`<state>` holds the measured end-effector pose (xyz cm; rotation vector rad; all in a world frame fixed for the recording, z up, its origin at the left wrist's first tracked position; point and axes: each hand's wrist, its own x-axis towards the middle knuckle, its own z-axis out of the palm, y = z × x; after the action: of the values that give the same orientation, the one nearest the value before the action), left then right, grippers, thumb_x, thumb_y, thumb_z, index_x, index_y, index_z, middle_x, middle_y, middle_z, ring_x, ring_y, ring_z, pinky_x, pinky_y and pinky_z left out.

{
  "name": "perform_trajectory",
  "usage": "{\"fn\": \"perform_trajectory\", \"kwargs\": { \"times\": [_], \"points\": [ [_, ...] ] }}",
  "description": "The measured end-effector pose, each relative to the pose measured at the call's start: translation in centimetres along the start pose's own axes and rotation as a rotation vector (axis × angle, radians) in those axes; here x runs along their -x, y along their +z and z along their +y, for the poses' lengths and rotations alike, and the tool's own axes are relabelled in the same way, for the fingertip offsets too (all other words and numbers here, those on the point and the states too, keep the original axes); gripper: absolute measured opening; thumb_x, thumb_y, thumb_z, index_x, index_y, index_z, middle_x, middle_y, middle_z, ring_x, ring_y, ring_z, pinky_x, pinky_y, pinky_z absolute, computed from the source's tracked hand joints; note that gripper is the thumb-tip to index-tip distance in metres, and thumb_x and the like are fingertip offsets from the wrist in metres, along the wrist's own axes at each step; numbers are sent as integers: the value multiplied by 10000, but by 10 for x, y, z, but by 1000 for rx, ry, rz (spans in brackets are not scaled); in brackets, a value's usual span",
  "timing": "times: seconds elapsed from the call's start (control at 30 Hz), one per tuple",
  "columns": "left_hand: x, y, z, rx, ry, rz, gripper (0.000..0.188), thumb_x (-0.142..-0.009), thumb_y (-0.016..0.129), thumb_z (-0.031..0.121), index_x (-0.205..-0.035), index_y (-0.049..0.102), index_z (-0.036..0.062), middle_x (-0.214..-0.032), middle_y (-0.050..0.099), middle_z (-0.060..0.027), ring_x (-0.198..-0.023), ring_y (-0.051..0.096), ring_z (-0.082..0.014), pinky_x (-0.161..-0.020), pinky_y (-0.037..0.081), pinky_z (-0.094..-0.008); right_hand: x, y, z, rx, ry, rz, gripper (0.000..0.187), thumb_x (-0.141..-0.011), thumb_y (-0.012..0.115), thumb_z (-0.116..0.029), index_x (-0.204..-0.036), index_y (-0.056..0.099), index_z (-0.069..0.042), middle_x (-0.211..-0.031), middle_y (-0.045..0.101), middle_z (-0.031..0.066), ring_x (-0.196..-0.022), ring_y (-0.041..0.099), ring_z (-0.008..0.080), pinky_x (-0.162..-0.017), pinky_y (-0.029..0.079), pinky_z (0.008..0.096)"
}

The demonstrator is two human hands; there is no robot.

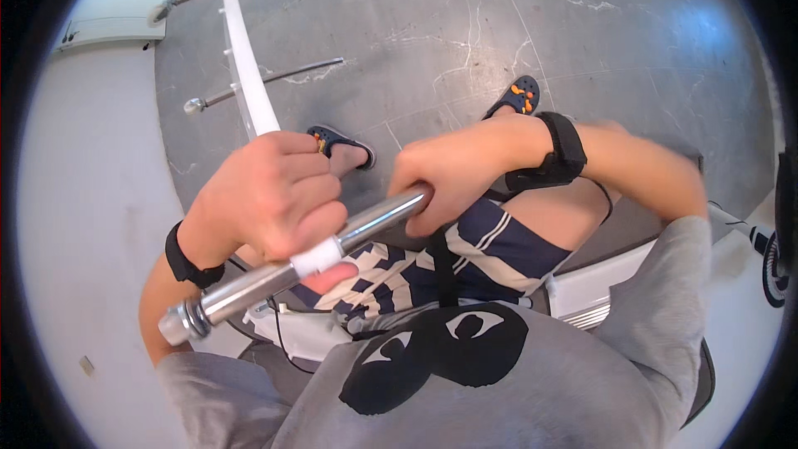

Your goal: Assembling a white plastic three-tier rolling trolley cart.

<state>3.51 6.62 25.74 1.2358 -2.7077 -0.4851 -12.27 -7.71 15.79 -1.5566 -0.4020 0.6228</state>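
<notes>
Diagonally, the stepped chrome tube (382, 219) runs up rightward, left hand (270, 191) clamped at its white collar (317, 257), right hand (453, 158) clamped around its thinner end.

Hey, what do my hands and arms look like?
Your left hand and right hand are gloveless. You wear a black left wristband and a boxier black right wristband. Your left sleeve and right sleeve are short and grey.
</notes>
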Motion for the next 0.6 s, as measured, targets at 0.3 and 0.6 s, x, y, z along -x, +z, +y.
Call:
{"fn": "perform_trajectory", "kwargs": {
  "times": [0.3,0.6],
  "points": [
    [1,27,55,-21,93,65,192,-472,548,212,-534,437,68,-538,395,-31,-514,490,-204,-660,541,-396,-40,55,-21,-559,482,-756,411,-805,660,-235,-546,344,-192,-463,363,-56,-381,331,44,-361,228,232],
    [19,46,88,-98,60,241,231,-446,548,251,-528,409,86,-531,333,-15,-494,435,-176,-547,477,-356,-22,98,-52,201,225,7,277,-735,631,-274,-645,617,-13,-563,569,99,-530,565,242,-493,446,360]
  ]
}}
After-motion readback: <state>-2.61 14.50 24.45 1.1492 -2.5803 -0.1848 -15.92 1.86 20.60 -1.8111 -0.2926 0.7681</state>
